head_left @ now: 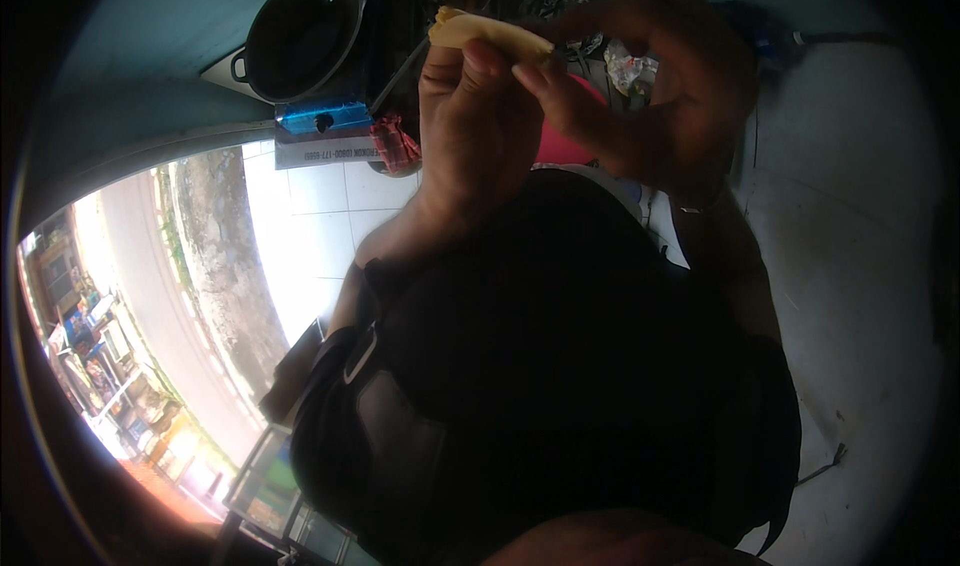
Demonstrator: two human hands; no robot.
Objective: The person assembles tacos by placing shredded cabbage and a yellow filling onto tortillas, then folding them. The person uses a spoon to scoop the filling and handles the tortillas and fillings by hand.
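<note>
White tiled floor (330,216) w/ small stove (325,126) on it, blue front; black pot (300,36) on top. Red cloth (397,146) just beside stove.

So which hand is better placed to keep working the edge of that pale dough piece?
Probably the right hand: its fingertips pinch the free end of the pale dough piece, while the left hand grips it from below, acting as the support.
</note>
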